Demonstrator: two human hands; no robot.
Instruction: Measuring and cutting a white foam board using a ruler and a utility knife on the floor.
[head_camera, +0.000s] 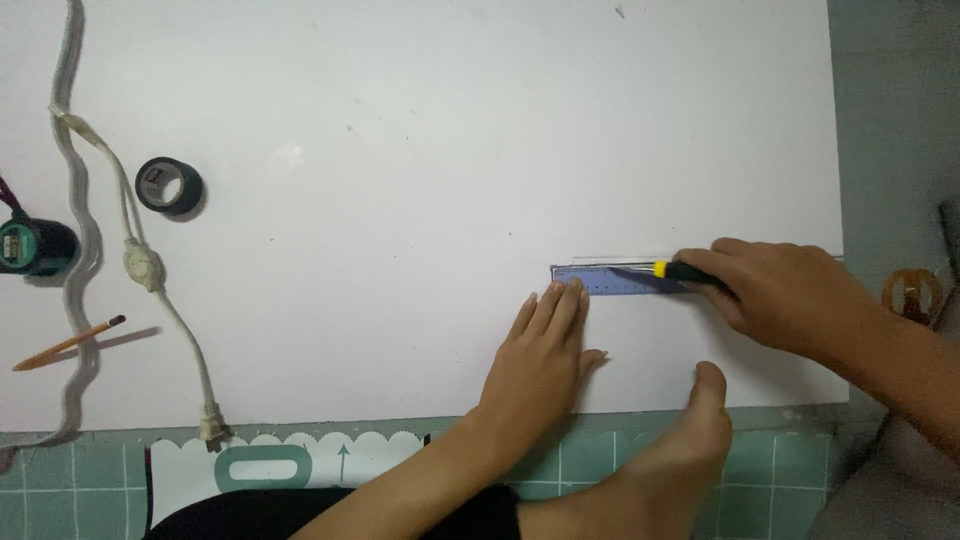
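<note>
Currently, scanning from the left edge: a dark, teal-faced cylindrical object (35, 246) is sitting at the far left of the white board (420, 130), which is serving as the working surface on a green tiled floor mat (90, 480). Just beside it a grey cord (78, 300) is snaking from far to near, and a white cable with an inline switch (143, 266) is running down to a plug (211, 428) at the near edge. A pencil (68, 343) is lying near and left; a roll of black tape (169, 185) is resting apart, further away.

Moving right: the left hand (540, 355) is lying flat, fingers extended and together, gripping nothing, its fingertips (565, 292) pressing on the left end of a blue ruler (610, 281). The ruler is lying level, left to right, near the board's right side. A bare foot (690, 440) is resting on the near edge of the board.

The right hand (790, 295) is curled closed around a black-and-yellow utility knife (675, 271), tip angled left against the ruler's far edge.

Judgement on technique: only the ruler's left end is being pinned, so it is likely to pivot; spreading the fingers toward the middle would be steadier. Fingertips should be staying behind the edge, clear of the blade. Light repeated passes, blade held low and snug to the ruler, should be giving a cleaner line than one hard stroke.

At far right, an amber hair clip (911, 293) is lying off the board.
</note>
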